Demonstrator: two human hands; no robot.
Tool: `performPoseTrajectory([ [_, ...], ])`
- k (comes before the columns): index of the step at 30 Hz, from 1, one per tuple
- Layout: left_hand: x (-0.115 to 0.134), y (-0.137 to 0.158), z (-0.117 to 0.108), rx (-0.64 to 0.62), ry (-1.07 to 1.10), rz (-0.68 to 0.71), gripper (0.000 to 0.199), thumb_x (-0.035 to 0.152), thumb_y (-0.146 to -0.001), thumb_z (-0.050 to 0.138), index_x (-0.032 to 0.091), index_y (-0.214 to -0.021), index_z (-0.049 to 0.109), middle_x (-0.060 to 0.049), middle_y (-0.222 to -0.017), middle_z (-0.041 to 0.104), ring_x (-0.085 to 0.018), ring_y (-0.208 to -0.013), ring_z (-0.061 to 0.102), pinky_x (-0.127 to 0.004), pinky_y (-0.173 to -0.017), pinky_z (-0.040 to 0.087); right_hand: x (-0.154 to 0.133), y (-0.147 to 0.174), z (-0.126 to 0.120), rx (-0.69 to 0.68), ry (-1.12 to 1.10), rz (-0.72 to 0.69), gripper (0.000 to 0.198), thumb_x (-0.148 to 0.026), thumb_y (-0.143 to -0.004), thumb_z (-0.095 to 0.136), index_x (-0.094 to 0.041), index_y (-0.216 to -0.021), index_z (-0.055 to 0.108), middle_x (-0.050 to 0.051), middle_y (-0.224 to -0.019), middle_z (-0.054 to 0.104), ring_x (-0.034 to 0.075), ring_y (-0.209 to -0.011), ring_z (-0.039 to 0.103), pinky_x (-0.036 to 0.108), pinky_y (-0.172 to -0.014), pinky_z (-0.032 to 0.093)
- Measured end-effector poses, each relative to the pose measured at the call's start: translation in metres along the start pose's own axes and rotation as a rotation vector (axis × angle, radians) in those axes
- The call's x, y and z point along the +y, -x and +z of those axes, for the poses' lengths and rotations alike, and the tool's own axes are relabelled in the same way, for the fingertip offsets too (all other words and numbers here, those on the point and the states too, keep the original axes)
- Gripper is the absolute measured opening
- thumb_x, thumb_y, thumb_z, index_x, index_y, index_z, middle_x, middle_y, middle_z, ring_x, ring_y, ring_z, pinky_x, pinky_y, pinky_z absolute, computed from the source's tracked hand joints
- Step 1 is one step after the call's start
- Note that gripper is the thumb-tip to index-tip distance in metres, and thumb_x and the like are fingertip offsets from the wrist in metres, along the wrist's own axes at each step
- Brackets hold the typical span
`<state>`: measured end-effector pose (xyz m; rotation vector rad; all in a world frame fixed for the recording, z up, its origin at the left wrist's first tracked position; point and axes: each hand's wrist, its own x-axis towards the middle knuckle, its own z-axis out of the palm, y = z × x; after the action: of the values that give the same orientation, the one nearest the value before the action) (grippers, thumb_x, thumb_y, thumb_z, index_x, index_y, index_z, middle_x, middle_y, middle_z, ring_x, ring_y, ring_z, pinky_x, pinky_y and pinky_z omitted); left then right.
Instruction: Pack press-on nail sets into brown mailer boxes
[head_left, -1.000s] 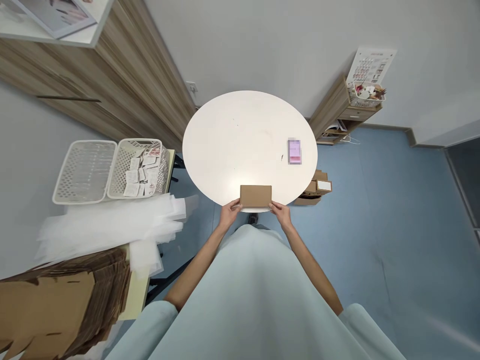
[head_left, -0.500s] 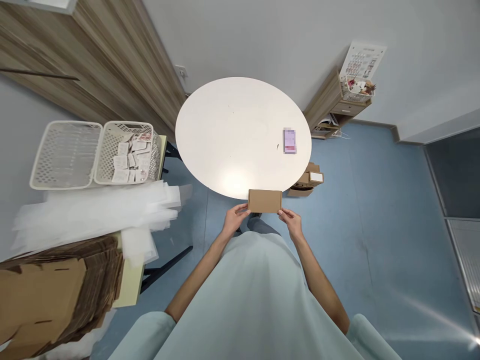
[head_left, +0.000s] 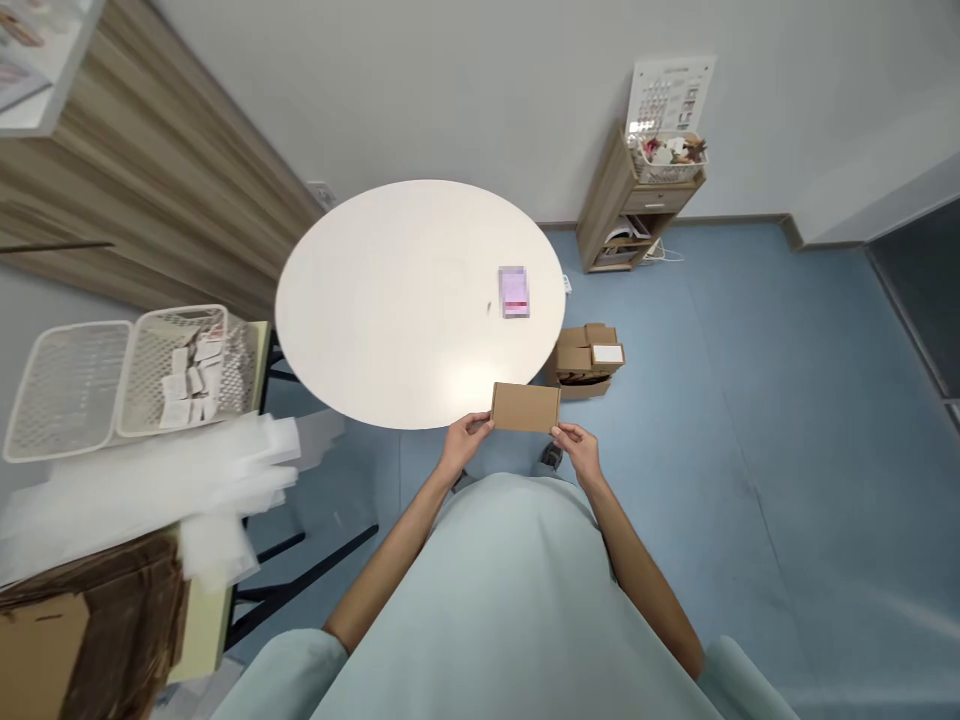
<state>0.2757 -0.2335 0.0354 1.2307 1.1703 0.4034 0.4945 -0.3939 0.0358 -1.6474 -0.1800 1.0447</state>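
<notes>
You get bright light, glare on the white oval tabletop (head_left: 405,300), and blurred white translucent sheets (head_left: 165,480).

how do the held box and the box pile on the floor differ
The held box is between the left hand and right hand; the box pile is on the floor. The held box is plain on top; the box pile shows a white patch. Both are brown.

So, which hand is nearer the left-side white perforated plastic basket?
Left. The left hand is right of the basket, on the left end of the brown cardboard box; the right hand is farther right, on its right end.
</notes>
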Motion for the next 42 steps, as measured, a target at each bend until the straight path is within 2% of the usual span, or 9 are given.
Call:
performPoseTrajectory([
  [3,0.013,-0.018,0.062,-0.065,-0.030,-0.027,0.055,0.063,-0.073,0.083,0.019,-0.106,0.077,-0.013,-0.113,0.081,-0.031,-0.102,0.077,-0.049,-0.097,0.062,-0.012,-0.020,-0.058,0.035,-0.017,0.016,0.058,-0.063,-0.062,0.092,-0.018,-0.097,0.077,0.011,-0.102,0.081,0.029,-0.102,0.077,0.046,-0.094,0.063],
  [7,0.033,-0.026,0.137,-0.144,-0.072,-0.067,0.052,0.059,-0.074,0.084,0.018,-0.107,0.077,-0.013,-0.111,0.081,-0.031,-0.102,0.077,-0.046,-0.096,0.061,-0.027,-0.041,-0.131,0.099,-0.033,0.034,0.059,-0.062,-0.064,0.092,-0.017,-0.100,0.077,0.012,-0.104,0.081,0.029,-0.103,0.076,0.048,-0.097,0.062],
  [10,0.048,-0.030,0.177,-0.166,-0.114,-0.094,0.048,0.056,-0.076,0.084,0.019,-0.106,0.078,-0.012,-0.109,0.082,-0.032,-0.103,0.077,-0.045,-0.096,0.061,-0.037,-0.053,-0.168,0.131,-0.045,0.046,0.057,-0.062,-0.067,0.090,-0.018,-0.102,0.078,0.012,-0.109,0.081,0.029,-0.106,0.076,0.049,-0.099,0.062],
  [13,0.061,-0.039,0.202,-0.179,-0.146,-0.126,0.046,0.054,-0.077,0.084,0.019,-0.106,0.077,-0.011,-0.104,0.082,-0.032,-0.102,0.077,-0.045,-0.096,0.060,-0.044,-0.069,-0.188,0.149,-0.054,0.059,0.056,-0.062,-0.067,0.089,-0.019,-0.100,0.078,0.011,-0.109,0.081,0.029,-0.106,0.076,0.049,-0.098,0.062],
  [20,0.073,-0.086,0.229,-0.166,-0.170,-0.188,0.045,0.053,-0.077,0.082,0.020,-0.108,0.077,-0.010,-0.098,0.083,-0.033,-0.100,0.077,-0.044,-0.091,0.060,-0.066,-0.122,-0.203,0.123,0.016,0.097,0.050,-0.060,-0.072,0.087,-0.020,-0.100,0.078,0.011,-0.107,0.080,0.028,-0.107,0.075,0.049,-0.098,0.062],
  [25,0.078,-0.135,0.250,-0.164,-0.150,-0.213,0.047,0.054,-0.076,0.082,0.019,-0.107,0.078,-0.009,-0.092,0.083,-0.032,-0.093,0.077,-0.041,-0.084,0.061,-0.094,-0.167,-0.209,0.144,0.076,0.127,0.048,-0.059,-0.070,0.089,-0.020,-0.097,0.078,0.009,-0.106,0.080,0.027,-0.107,0.073,0.049,-0.098,0.062],
  [30,0.088,-0.188,0.266,-0.202,-0.126,-0.226,0.045,0.052,-0.080,0.078,0.019,-0.111,0.076,-0.009,-0.096,0.082,-0.030,-0.093,0.077,-0.042,-0.088,0.061,-0.117,-0.219,-0.210,0.134,0.131,0.155,0.050,-0.060,-0.068,0.090,-0.020,-0.094,0.077,0.009,-0.103,0.079,0.027,-0.104,0.073,0.048,-0.095,0.062],
  [34,0.095,-0.227,0.275,-0.170,-0.144,-0.212,0.042,0.047,-0.084,0.077,0.017,-0.114,0.075,-0.010,-0.095,0.082,-0.030,-0.093,0.077,-0.043,-0.093,0.060,-0.120,-0.268,-0.206,0.109,0.169,0.157,0.054,-0.063,-0.066,0.089,-0.019,-0.093,0.076,0.009,-0.101,0.079,0.027,-0.100,0.072,0.045,-0.092,0.062],
  [42,0.096,-0.293,0.304,-0.023,-0.266,-0.235,0.027,0.028,-0.094,0.066,0.017,-0.118,0.072,-0.011,-0.111,0.081,-0.027,-0.103,0.076,-0.041,-0.102,0.057,-0.112,-0.371,-0.199,0.051,0.298,0.105,0.056,-0.068,-0.070,0.082,-0.018,-0.095,0.074,0.009,-0.098,0.080,0.025,-0.091,0.073,0.043,-0.090,0.061],
])
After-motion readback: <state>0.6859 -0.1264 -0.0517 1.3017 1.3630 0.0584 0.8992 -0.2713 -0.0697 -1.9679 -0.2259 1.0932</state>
